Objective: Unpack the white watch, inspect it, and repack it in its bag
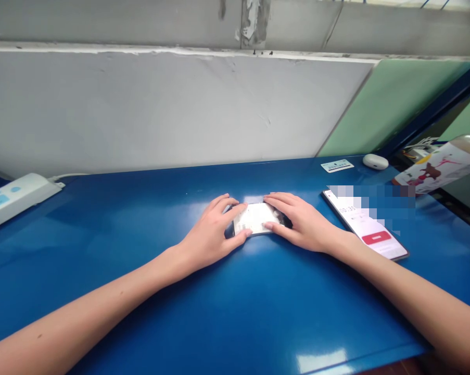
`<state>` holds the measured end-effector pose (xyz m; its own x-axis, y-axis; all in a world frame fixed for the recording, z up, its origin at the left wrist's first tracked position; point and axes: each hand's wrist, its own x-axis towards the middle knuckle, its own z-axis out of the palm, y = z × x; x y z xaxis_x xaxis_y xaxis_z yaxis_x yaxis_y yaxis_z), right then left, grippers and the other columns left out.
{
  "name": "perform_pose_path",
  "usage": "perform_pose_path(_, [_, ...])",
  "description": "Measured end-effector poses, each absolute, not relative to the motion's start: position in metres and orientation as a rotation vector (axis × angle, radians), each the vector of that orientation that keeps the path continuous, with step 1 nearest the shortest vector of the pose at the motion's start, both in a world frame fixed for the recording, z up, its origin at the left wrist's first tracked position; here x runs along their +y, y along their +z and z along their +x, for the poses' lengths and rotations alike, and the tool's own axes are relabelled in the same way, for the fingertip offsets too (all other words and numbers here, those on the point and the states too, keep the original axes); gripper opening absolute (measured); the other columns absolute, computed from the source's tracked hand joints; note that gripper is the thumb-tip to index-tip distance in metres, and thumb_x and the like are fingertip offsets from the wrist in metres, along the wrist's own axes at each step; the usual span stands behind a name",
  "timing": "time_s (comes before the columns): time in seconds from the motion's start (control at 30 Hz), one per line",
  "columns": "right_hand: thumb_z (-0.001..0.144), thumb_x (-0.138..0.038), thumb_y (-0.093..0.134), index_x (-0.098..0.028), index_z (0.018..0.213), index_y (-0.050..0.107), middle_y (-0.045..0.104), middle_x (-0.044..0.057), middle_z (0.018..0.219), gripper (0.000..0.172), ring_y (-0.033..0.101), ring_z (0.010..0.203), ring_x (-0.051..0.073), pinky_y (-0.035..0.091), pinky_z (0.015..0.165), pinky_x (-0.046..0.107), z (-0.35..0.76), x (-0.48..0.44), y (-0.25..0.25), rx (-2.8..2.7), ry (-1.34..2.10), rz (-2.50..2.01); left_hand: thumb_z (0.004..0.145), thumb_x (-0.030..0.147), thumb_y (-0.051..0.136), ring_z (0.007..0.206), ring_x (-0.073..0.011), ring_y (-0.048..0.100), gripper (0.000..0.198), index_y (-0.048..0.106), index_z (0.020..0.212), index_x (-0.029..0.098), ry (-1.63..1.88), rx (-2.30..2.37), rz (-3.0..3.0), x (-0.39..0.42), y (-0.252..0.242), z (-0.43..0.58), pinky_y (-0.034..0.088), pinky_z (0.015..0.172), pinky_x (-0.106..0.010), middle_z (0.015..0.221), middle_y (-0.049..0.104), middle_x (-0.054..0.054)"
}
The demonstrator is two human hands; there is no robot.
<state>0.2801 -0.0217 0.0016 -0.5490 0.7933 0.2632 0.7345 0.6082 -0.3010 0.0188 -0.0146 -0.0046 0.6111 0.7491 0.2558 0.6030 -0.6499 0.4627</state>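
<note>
A flat, phone-sized rectangular thing (255, 216) lies crosswise on the blue tabletop, its middle white with faint markings and its ends dark and shiny. My left hand (215, 226) grips its left end, thumb at the near edge and fingers at the far side. At the opposite end, my right hand (299, 221) holds it the same way. Glare and my fingers cover parts of it, so its exact kind is unclear.
To the right lies a smartphone (375, 237) with a lit screen, partly blurred out. Behind it are a small card (337, 165), a white earbud case (375, 161) and a tilted printed bottle (440, 164). A white power strip (22, 195) sits at left. A wall panel (160, 109) borders the back.
</note>
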Motion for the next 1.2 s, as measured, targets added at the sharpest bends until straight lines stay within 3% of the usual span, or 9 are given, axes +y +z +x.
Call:
perform_pose_path(0.17, [0.104,-0.03,0.04,-0.009,0.134,0.06,0.064,0.018,0.137,0.042,0.058,0.131,0.03,0.047,0.111,0.05,0.278,-0.022,-0.0024,-2.439,0.21,-1.208,0.095,0.043,0.06,0.138,-0.0377,0.041,0.046,0.059,0.134,0.018,0.666,1.059,2.531,-0.012,-0.0083,0.0188,0.042,0.11,-0.058,0.131,0.058,-0.015])
perform_pose_path(0.5, [0.094,-0.009,0.039,-0.004,0.143,0.05,0.06,0.023,0.141,0.051,0.059,0.13,0.033,0.054,0.103,0.052,0.2801,-0.0205,-0.0004,-2.486,0.251,-1.217,0.094,0.039,0.062,0.137,-0.0373,0.043,0.044,0.059,0.132,0.017,0.67,1.052,2.536,-0.0136,-0.0072,0.0205,0.043,0.11,-0.056,0.129,0.058,-0.015])
perform_pose_path(0.97, [0.095,-0.009,0.038,-0.003,0.139,0.055,0.062,0.023,0.139,0.048,0.062,0.126,0.034,0.055,0.101,0.052,0.2806,-0.0182,0.0028,-2.47,0.315,-1.231,0.095,0.039,0.061,0.136,-0.0375,0.044,0.046,0.059,0.133,0.013,0.667,1.058,2.555,-0.0146,-0.008,0.0202,0.043,0.11,-0.055,0.131,0.056,-0.018])
perform_pose_path(1.2, [0.099,-0.012,0.038,-0.009,0.135,0.059,0.067,0.016,0.135,0.042,0.065,0.124,0.027,0.054,0.104,0.043,0.2869,-0.014,0.0035,-2.427,0.401,-1.173,0.094,0.04,0.061,0.138,-0.0369,0.043,0.045,0.056,0.134,0.018,0.65,1.064,2.558,-0.0149,-0.0086,0.019,0.042,0.11,-0.057,0.132,0.056,-0.016])
